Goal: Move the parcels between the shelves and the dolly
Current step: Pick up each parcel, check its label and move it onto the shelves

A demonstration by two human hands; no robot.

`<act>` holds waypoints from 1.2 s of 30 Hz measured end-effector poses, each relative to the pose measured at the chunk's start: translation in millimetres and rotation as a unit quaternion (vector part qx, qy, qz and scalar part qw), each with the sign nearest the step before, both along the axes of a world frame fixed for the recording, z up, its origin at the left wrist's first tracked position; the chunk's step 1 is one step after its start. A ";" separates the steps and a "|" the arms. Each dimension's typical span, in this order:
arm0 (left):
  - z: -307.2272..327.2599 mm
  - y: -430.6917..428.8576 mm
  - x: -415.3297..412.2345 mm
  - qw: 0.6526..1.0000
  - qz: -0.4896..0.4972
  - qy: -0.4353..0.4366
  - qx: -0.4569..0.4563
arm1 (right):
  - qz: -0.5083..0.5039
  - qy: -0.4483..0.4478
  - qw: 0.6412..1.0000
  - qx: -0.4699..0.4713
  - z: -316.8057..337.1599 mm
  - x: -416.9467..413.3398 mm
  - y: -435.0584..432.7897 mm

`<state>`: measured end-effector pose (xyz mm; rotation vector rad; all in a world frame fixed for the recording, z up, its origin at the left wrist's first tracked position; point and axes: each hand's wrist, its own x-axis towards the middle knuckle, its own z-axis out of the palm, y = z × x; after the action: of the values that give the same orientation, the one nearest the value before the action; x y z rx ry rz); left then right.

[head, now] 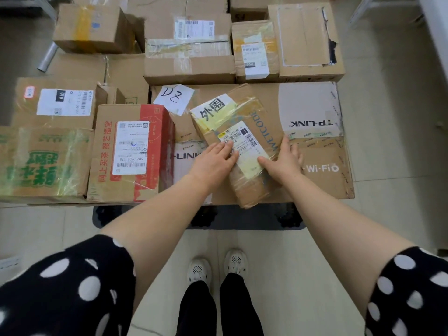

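Lying askew on the big TP-LINK box (315, 110) at the near edge of the dolly (244, 220), the small taped parcel (244, 110) has both hands on it. The left hand (213, 163) lies flat on its label, fingers straight. The right hand (283, 161) rests against its right side, thumb spread over the top and fingers straight, not curled round. A red-printed box (131, 151) stands just left.
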<state>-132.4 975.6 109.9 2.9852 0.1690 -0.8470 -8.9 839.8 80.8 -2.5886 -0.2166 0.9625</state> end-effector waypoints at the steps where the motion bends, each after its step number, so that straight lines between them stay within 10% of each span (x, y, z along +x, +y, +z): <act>1: -4.1 -8.7 0.9 1.000 0.002 -0.009 0.001 | 0.015 -0.009 1.000 -0.003 -0.7 3.7 -5.7; 5: -8.1 -41.4 0.8 0.997 -0.049 -0.014 0.051 | 0.073 -0.049 0.996 -0.015 1.7 22.4 -23.4; 9: -7.1 -55.4 4.4 0.998 -0.041 -0.051 0.007 | -0.119 -0.055 0.989 -0.068 14.7 15.4 -28.8; 18: -10.2 40.7 30.3 0.915 0.391 0.003 -0.105 | -0.279 -0.006 0.960 0.010 2.0 -10.1 -26.7; 36: 3.6 41.2 -64.6 0.985 0.147 0.083 -0.018 | -0.059 0.024 0.988 0.143 -6.6 -41.0 -22.3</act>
<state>-197.0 1016.8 113.5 2.7558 0.5756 -1.0450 -50.0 817.5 74.2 -2.2883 -0.1720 0.8794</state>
